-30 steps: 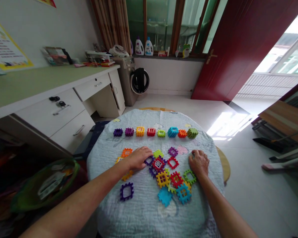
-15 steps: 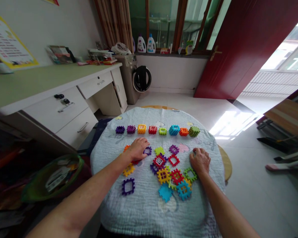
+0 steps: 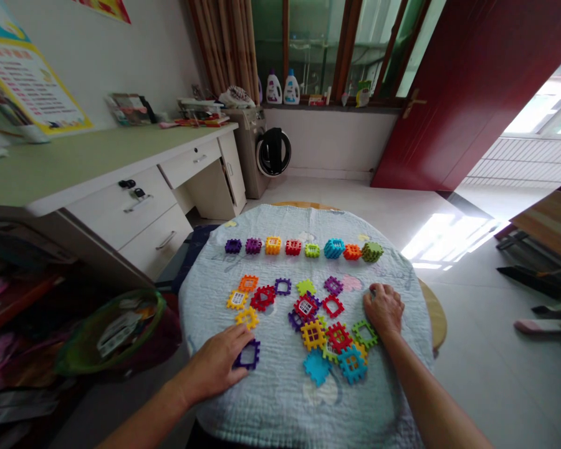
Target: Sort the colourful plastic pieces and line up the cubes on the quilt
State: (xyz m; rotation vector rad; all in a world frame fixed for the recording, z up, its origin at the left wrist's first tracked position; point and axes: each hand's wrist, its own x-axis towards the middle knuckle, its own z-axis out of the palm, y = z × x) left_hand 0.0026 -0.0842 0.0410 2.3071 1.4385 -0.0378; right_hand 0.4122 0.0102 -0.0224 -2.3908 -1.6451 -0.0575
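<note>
- Head view, far side: on the pale blue cloth-covered tabletop [image 3: 280,405], eight toothed plastic stacks stand in a row, each in one colour: dark purple stack [image 3: 234,246], purple stack [image 3: 253,246], yellow stack [image 3: 273,246], red stack [image 3: 293,247], lime stack [image 3: 312,250], blue stack [image 3: 334,248], orange stack [image 3: 352,251] and olive-green stack [image 3: 373,252].
- Head view, progress: the stacking appears partly done; pieces of mixed colours lie loose on the near side of the row, in none of the stacks.
- Head view, left group: a red toothed piece [image 3: 257,300], an orange toothed piece [image 3: 242,286] and a yellow piece with a white window [image 3: 237,299] lie close together, well beyond the left hand [image 3: 217,362].
- Head view, left hand: it is partly open, thumb and fingers apart at the left side of a dark purple square frame [image 3: 257,355]; whether it has closed on the frame cannot be told.
- Head view, centre right: a mixed heap includes a solid blue piece [image 3: 316,366], a blue windowed piece [image 3: 353,365] and a green square frame [image 3: 374,338], the last just beside the right wrist.
- Head view, right hand [image 3: 384,308]: it rests palm down, fingers loosely curled; whether anything lies beneath cannot be told.
</note>
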